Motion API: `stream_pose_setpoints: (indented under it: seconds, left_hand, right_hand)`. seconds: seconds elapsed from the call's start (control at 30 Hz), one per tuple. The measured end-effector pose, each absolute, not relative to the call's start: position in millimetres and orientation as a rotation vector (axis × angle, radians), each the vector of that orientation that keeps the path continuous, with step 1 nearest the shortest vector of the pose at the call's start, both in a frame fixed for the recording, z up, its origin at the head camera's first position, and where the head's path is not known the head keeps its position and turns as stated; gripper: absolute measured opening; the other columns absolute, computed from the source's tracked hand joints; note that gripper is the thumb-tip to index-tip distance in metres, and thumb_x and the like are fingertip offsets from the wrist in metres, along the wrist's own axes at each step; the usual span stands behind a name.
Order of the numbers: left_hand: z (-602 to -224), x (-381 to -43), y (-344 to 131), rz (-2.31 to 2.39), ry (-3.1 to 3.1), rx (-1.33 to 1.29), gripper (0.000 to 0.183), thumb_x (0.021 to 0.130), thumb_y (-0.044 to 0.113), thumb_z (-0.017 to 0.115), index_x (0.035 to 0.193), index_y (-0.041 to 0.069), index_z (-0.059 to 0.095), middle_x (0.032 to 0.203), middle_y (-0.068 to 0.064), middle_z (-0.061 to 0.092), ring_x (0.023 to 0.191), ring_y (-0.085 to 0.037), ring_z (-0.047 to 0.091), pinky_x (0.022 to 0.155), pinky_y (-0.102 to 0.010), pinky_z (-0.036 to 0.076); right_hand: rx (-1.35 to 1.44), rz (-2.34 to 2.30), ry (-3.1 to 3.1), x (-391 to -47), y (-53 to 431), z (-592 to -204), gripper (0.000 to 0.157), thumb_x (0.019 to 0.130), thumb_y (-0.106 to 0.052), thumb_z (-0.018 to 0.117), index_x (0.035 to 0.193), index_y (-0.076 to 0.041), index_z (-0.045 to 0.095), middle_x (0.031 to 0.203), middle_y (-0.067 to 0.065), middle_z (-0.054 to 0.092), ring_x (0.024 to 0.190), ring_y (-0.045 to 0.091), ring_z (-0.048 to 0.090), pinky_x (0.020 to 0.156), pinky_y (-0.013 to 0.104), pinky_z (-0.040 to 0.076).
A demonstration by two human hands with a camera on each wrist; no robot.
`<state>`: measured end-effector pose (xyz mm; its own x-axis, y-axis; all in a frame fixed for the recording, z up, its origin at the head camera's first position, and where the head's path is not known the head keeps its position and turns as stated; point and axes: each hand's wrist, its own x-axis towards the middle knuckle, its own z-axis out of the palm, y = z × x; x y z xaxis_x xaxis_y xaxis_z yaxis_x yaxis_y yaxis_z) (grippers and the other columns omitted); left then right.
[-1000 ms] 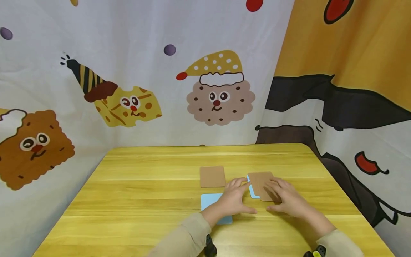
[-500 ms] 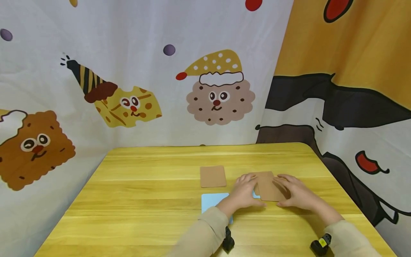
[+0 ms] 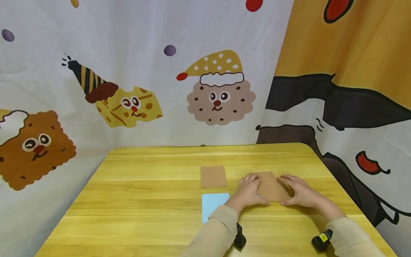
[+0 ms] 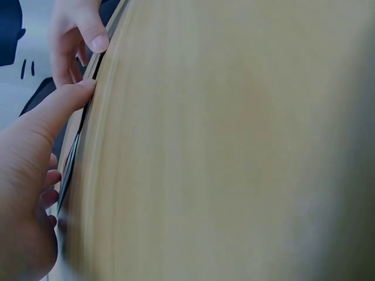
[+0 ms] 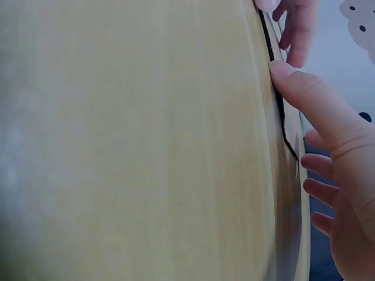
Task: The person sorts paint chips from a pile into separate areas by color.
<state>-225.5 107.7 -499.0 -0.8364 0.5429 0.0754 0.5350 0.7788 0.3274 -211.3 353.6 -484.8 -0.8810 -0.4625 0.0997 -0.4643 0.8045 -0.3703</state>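
Observation:
Several overlapping brown square cards [image 3: 273, 187] lie right of the table's middle, a sliver of blue showing at their near left edge. My left hand [image 3: 248, 192] holds their left side, thumb at the near edge and fingers toward the far edge. At the right side, my right hand [image 3: 300, 192] grips the cards the same way, and the right edge looks slightly raised. In the right wrist view, the right thumb [image 5: 304, 88] touches the cards' dark edge. The left thumb [image 4: 70, 102] meets that edge in the left wrist view. Fingertips behind the cards are partly hidden.
A single brown card [image 3: 213, 176] lies flat to the left of the hands. Nearer me is a light blue card [image 3: 213, 203], partly covered by the left forearm. The wooden table [image 3: 128, 207] ends at a cartoon-printed curtain [image 3: 138, 53].
Both hands have moved right, the left one more, so the gap around the cards has narrowed. The overlapping cards sit closer together, with less blue showing. The two separate cards have stayed put.

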Motion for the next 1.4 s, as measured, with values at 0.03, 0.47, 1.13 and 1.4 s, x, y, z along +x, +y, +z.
stream_pose_setpoints:
  seconds: [0.03,0.47,1.13,1.4]
  left_hand:
    - [-500.0,-225.8,108.2,0.523,2.943,0.882,0.096,0.072,0.071,0.066,0.147,0.017,0.04,0.149,0.005,0.033,0.137,-0.014,0.026,0.109,-0.034,0.024]
    - [-501.5,-226.1,110.2,0.532,2.972,0.842,0.091,0.07,0.07,0.069,0.142,0.018,0.048,0.144,0.008,0.039,0.133,-0.012,0.031,0.107,-0.032,0.025]
    - [-497.4,-214.6,91.1,0.653,2.967,0.897,0.09,0.071,0.068,0.07,0.142,0.016,0.048,0.14,0.005,0.039,0.13,-0.014,0.031,0.106,-0.032,0.026]
    - [-492.1,-207.6,73.1,0.716,2.956,0.885,0.089,0.071,0.064,0.072,0.142,0.015,0.048,0.145,0.004,0.035,0.135,-0.017,0.026,0.109,-0.036,0.024]
  right_hand:
    - [0.761,0.624,-2.985,-211.5,353.9,-485.6,0.095,0.067,-0.057,0.08,0.136,0.0,0.05,0.135,0.024,0.045,0.123,0.047,0.038,0.093,0.066,0.032]
    - [0.753,0.671,-3.017,-215.0,356.4,-492.6,0.093,0.068,-0.057,0.08,0.136,-0.001,0.052,0.135,0.022,0.044,0.123,0.044,0.038,0.093,0.063,0.034]
    - [0.805,0.664,-2.936,-200.1,336.9,-479.5,0.092,0.068,-0.057,0.08,0.135,-0.001,0.053,0.134,0.019,0.045,0.12,0.042,0.04,0.089,0.063,0.037]
    - [0.826,0.695,-2.872,-197.0,322.3,-479.2,0.091,0.065,-0.055,0.083,0.134,-0.002,0.055,0.133,0.017,0.046,0.119,0.039,0.041,0.089,0.059,0.038]
